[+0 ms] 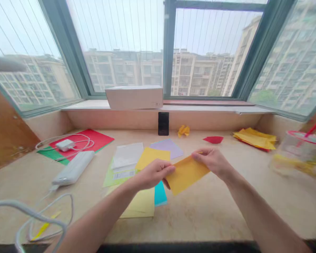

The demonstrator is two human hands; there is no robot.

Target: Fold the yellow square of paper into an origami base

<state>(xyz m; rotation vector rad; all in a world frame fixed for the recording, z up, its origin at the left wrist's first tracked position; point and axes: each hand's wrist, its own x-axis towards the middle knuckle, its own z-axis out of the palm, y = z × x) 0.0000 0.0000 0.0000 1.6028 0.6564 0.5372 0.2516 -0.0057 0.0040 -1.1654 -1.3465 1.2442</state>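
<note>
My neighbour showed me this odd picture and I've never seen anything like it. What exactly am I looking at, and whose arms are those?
There is no machine here. This single picture comes from a camera worn on a person's head, looking forward and down, so the two bare arms belong to the wearer. The left hand and right hand are holding an orange sheet of paper between them. Beneath it, on a pale counter under a window, lie a yellow sheet, a lilac sheet and some white papers. Farther back, a black phone stands upright, and a white box sits on the window ledge.
</note>
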